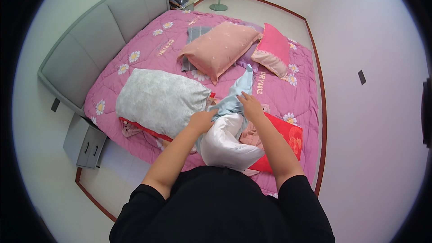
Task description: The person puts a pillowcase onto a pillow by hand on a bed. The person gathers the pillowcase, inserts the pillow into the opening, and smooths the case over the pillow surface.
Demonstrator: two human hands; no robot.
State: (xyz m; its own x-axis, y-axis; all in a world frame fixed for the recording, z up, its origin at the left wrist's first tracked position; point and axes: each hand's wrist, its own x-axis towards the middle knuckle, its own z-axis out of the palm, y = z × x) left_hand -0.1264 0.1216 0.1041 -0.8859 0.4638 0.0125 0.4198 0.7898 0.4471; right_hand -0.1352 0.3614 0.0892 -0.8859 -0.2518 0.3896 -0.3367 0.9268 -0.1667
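Note:
A light blue pillowcase [243, 85] is bunched around the far end of a shiny white pillow [222, 146], which lies close against my body. My left hand [203, 119] closes on the left edge of the blue cloth. On the other side, my right hand [252, 107] grips the cloth's right edge, its fingertips partly buried in the folds. The pillowcase's loose end stretches away from me to a point. Just left of my hands lies a plump pillow in a pale grey cover [159, 96].
The pink flowered quilt [148, 58] covers the bed, below a grey headboard [90, 45]. Farther off lie a peach pillow [220, 47] and a pink one [274, 45]. Red fabric [288, 137] spreads at the right. A nightstand [85, 146] stands at the left.

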